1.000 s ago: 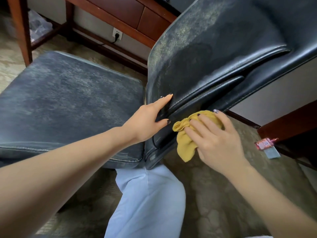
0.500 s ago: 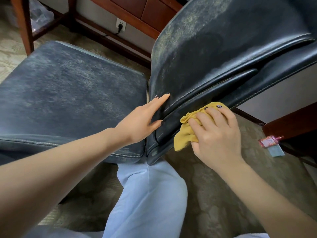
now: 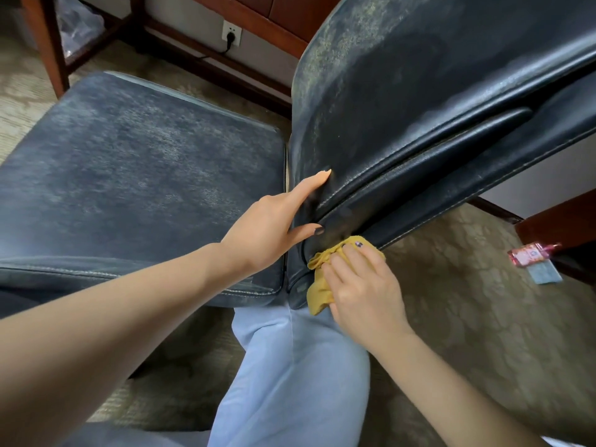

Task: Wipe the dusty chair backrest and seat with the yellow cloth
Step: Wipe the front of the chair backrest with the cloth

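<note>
Surroundings: a plugged wall socket sitting behind the chair; a red packet lying on the carpet at right.
In the way: a pale trouser leg lying beneath the backrest's near corner.
Seat: lying at left, carrying grey dust.
Backrest: tilting across the upper right, showing dust along its left edge.
Left hand: bracing the backrest's lower edge, fingers straight, holding nothing.
Yellow cloth: bunching under the right hand, whose curled fingers are pressing it against the backrest's near lower corner; a tail hanging below the palm.
Hidden: fingers covering the cloth's middle; the packet's print showing too small to read.
</note>
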Motion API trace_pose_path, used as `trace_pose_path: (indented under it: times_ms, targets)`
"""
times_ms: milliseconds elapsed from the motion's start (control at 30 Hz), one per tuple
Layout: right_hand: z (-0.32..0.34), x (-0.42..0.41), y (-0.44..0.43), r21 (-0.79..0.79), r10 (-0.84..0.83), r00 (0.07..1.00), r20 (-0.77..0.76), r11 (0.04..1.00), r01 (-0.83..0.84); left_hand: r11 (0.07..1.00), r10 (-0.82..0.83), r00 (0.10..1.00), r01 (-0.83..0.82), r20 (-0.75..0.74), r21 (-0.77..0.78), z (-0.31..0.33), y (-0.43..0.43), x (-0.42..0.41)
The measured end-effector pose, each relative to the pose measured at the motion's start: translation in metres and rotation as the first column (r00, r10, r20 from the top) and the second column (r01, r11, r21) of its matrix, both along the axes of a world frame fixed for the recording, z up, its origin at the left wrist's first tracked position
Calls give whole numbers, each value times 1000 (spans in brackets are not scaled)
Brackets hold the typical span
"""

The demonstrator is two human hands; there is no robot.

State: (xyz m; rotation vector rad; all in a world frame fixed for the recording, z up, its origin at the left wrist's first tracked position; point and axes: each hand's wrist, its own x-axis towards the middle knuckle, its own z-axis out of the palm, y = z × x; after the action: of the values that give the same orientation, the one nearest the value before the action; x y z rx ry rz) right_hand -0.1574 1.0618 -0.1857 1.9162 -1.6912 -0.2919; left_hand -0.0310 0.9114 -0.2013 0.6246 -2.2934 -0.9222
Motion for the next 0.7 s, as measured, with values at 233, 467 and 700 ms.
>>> trace_pose_path:
  times_ms: [233, 467, 700]
  targets:
    - [-39, 7, -1, 162, -18, 1000, -18, 987, 21, 1000, -3, 999, 3, -38, 12, -4, -2, -3]
    - [-70, 15, -9, 376, -95, 988, -122, 917, 135, 999, 0, 998, -2, -58, -37, -3, -3, -1]
    - [-59, 3, -12, 492, 121, 982, -144, 870, -35, 1000, 5, 998, -4, -60, 9, -6, -4, -1]
